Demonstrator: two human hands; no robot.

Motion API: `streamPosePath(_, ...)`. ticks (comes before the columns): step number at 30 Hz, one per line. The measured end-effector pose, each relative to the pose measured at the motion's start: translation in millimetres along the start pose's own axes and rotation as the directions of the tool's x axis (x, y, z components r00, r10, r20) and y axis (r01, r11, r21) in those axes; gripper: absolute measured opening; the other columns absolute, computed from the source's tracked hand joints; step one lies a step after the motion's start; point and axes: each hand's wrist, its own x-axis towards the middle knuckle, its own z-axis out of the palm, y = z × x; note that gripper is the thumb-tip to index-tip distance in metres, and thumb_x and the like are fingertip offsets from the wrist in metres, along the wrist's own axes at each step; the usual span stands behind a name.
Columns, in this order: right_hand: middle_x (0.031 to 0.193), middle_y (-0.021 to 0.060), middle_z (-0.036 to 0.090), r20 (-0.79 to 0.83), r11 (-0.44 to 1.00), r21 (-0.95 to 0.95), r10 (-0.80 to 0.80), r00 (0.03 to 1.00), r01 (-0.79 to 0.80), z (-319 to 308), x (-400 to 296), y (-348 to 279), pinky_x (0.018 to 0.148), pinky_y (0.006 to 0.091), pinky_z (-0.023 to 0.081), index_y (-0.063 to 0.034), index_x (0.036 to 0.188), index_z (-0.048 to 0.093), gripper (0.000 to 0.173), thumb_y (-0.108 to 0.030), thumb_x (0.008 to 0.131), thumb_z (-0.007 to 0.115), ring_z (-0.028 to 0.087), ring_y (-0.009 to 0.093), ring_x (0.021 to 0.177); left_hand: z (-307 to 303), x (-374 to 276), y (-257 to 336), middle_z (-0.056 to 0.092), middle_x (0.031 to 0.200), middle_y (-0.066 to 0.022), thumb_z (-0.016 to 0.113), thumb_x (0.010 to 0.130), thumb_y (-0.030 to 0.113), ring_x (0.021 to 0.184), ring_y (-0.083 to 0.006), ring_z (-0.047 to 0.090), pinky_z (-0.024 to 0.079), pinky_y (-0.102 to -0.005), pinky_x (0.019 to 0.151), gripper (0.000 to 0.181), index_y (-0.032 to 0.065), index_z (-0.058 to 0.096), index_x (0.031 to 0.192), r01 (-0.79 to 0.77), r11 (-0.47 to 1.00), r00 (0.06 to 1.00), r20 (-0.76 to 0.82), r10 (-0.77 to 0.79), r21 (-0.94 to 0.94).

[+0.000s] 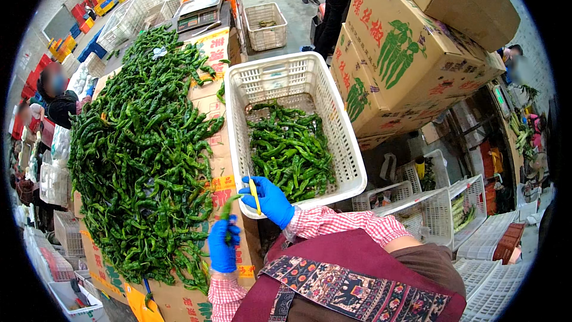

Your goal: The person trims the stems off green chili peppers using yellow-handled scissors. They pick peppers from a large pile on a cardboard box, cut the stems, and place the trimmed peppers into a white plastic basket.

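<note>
My left hand (223, 243), in a blue glove, is closed around a green pepper (227, 209) whose stem end points up and to the right. Close by, my right hand (270, 201), also gloved in blue, grips a small yellow-handled tool (254, 194), maybe a knife; its blade is not clear. The right hand is over the near left corner of a white plastic crate (353, 161). Inside the crate lies a layer of green peppers (290, 152). A large heap of green peppers (147, 156) covers the cardboard-lined table to the left.
Tall printed cardboard boxes (384, 49) stand beyond the crate at right. A scale (199, 13) sits at the table's far end, near another white crate (267, 27) on the floor. Across the heap, a co-worker's sleeve (82, 103) reaches in. Several white crates (429, 214) line my right side.
</note>
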Motion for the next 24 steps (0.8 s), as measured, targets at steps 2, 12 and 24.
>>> streamPosePath(2,0.103,0.0070,0.063,0.010,0.998,-0.029,0.059,0.998,-0.059,-2,6,-8,0.085,0.0290,0.052,-0.0019,0.126,0.052,0.047,-0.010,0.084,0.073,0.062,0.015,0.095,15,-2,-8,0.064,0.083,-0.0041,0.054,0.097,0.027,0.070,-0.0097,0.057,0.044,-0.0236,0.061,0.029,0.0002,0.064,0.102,0.020,0.999,0.993,0.117,-0.023,0.025)
streamPosePath(12,0.108,0.0108,0.064,0.099,0.925,-0.380,0.006,0.995,0.032,19,-4,-28,0.083,0.0304,0.051,-0.0032,0.130,0.050,0.060,-0.015,0.078,0.078,0.062,0.018,0.094,0,6,-29,0.060,0.078,-0.0054,0.074,0.081,0.019,0.066,-0.0132,0.053,0.043,-0.0310,0.059,0.025,0.0019,0.062,0.094,-0.322,0.596,0.946,0.224,0.234,0.735)
streamPosePath(24,0.107,0.0093,0.063,0.021,0.897,-0.429,-0.108,0.994,0.107,18,-12,-21,0.087,0.0311,0.049,-0.0030,0.127,0.050,0.052,-0.019,0.084,0.074,0.059,0.015,0.095,-48,10,-5,0.067,0.109,-0.0079,0.064,0.091,0.015,0.094,-0.0167,0.064,0.052,-0.0319,0.079,0.028,0.0014,0.063,0.115,-0.113,0.993,0.990,-0.080,0.116,0.044)
